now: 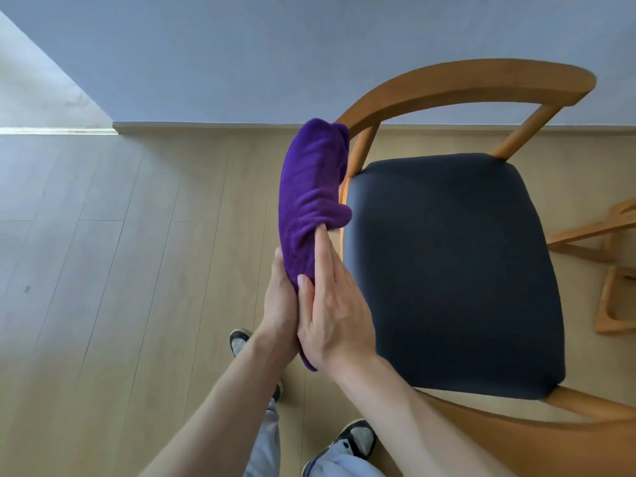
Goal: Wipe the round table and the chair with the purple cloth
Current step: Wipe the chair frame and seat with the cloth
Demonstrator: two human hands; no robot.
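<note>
1. Two bare forearms rise from the bottom edge of the frame toward the centre, nearest the camera, with grey trouser legs and dark-and-white shoes (356, 438) below them on the floor.
2. At the far left, the pale wooden floor (103, 270) runs up to a grey skirting board and a light blue-grey wall (241, 56) across the top of the frame.
3. Left of centre, the left hand (280, 301) is wrapped around the lower part of the purple cloth (311, 187); one fingertip shows at the cloth's left edge, so it grips the cloth.
4. Held upright in the air at the centre of the frame, the purple cloth is folded into a long bundle, its top end overlapping the chair's left back post in the picture. Whether it touches the chair cannot be told.
5. Just right of the left hand, the right hand (334, 315) lies against the cloth with its index finger straight and pointing up along the fabric; its thumb presses on the cloth's lower part. Both hands touch each other.
6. Right of centre stands the chair (454, 270), with a dark padded seat, a light wooden frame and a curved wooden backrest in the upper right.
7. At the far right edge, parts of another wooden frame (616, 297) stand on the floor beside the chair.
</note>
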